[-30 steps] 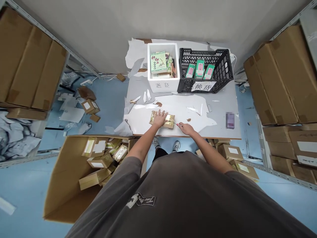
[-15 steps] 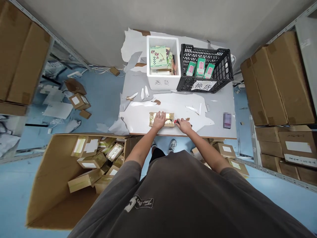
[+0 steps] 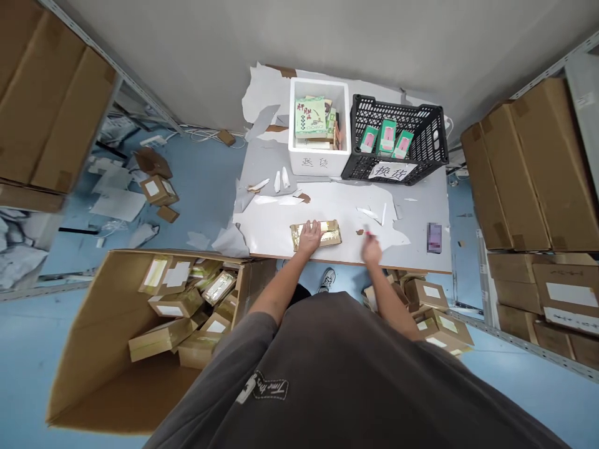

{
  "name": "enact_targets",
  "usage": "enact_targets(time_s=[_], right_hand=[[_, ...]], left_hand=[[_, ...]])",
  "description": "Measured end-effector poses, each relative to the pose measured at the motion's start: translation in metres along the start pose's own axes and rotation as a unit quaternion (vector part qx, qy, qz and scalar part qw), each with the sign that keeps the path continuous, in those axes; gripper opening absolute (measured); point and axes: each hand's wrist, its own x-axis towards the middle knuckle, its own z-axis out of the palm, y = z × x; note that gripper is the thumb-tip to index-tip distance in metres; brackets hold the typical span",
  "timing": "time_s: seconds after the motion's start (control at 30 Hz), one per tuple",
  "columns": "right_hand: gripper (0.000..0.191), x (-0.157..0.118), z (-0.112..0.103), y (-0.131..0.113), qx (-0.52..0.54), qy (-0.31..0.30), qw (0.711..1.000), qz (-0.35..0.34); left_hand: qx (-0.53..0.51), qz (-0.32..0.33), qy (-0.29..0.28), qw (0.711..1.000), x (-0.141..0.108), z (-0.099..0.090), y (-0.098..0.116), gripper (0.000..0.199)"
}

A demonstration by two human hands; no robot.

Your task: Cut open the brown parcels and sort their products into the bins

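Observation:
A small brown box [image 3: 331, 233] wrapped in shiny tape lies near the front edge of the table [image 3: 276, 215]. My left hand [image 3: 309, 237] rests on its left half, fingers spread and pointing away from me. To the right of the box and apart from it, my right hand [image 3: 372, 249] is closed round a small red-and-black cutter [image 3: 368, 235], blurred by motion. A brown scrap [image 3: 360, 232] lies just left of the cutter.
Behind stand a white foam box [image 3: 320, 164] with packets and a black crate [image 3: 421, 167] with green-and-pink boxes. Paper scraps [image 3: 285, 179] litter the table; a pixelated purple item [image 3: 433, 238] lies right. A large carton [image 3: 93, 349] of parcels stands lower left, shelves at both sides.
My right hand has drawn the cutter away from the box, to the right and towards me. My left hand stays on the box, which is now slightly tilted. The whole view has shifted a little.

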Motion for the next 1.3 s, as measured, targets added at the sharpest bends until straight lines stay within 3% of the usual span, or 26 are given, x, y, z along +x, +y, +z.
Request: enact_targets(time_s=[0.07,0.13,0.23,0.3,0.4,0.5,0.6,0.7,0.87,0.93,1.0,1.07,1.17,1.23,1.3], right_hand=[[0.061,0.014,-0.026,0.04,0.002,0.028,0.999,0.033],[0.058,0.026,-0.047,0.069,0.023,0.064,0.998,-0.008],[0.056,0.031,-0.041,0.07,0.081,0.009,0.995,-0.053],[0.053,0.024,-0.013,0.044,0.178,-0.016,0.982,-0.062],[0.053,0.005,0.038,-0.01,0.229,-0.047,0.969,-0.077],[0.057,-0.006,0.068,-0.049,0.291,-0.069,0.952,-0.068],[0.059,0.003,0.072,-0.068,0.312,-0.059,0.948,-0.031],[0.059,0.03,0.062,-0.091,0.3,-0.042,0.953,-0.031],[0.055,0.078,0.045,-0.158,0.288,-0.022,0.955,-0.066],[0.052,0.088,0.039,-0.173,0.292,-0.027,0.953,-0.074],[0.052,0.09,0.034,-0.17,0.309,-0.032,0.947,-0.079],[0.054,0.081,0.032,-0.148,0.336,-0.036,0.938,-0.082],[0.06,0.047,0.043,-0.1,0.366,-0.054,0.925,-0.083],[0.066,0.018,0.059,-0.074,0.376,-0.069,0.92,-0.086],[0.066,-0.005,0.075,-0.06,0.379,-0.074,0.919,-0.076]], left_hand=[[-0.001,-0.009,-0.012,1.0,-0.004,-0.005,0.001,0.06],[-0.001,-0.023,-0.027,0.999,-0.006,-0.011,0.002,0.063],[0.0,-0.041,-0.038,0.998,-0.008,-0.02,0.007,0.067],[0.004,-0.05,-0.038,0.998,-0.009,-0.025,0.012,0.067],[0.014,-0.077,-0.032,0.996,-0.009,-0.033,0.019,0.065],[0.023,-0.106,-0.023,0.994,-0.011,-0.039,0.025,0.061],[0.04,-0.127,-0.021,0.991,-0.017,-0.043,0.027,0.061],[0.063,-0.165,-0.028,0.984,-0.026,-0.043,0.027,0.063],[0.06,-0.191,-0.05,0.978,-0.041,-0.036,0.039,0.064],[0.055,-0.187,-0.064,0.979,-0.045,-0.035,0.044,0.065],[0.062,-0.177,-0.071,0.98,-0.045,-0.04,0.044,0.062],[0.074,-0.139,-0.073,0.985,-0.04,-0.053,0.036,0.057],[0.074,0.016,-0.125,0.989,-0.023,-0.077,0.016,0.066],[0.061,0.129,-0.199,0.97,-0.009,-0.09,0.005,0.07],[0.06,0.177,-0.257,0.948,0.004,-0.097,-0.001,0.065]])
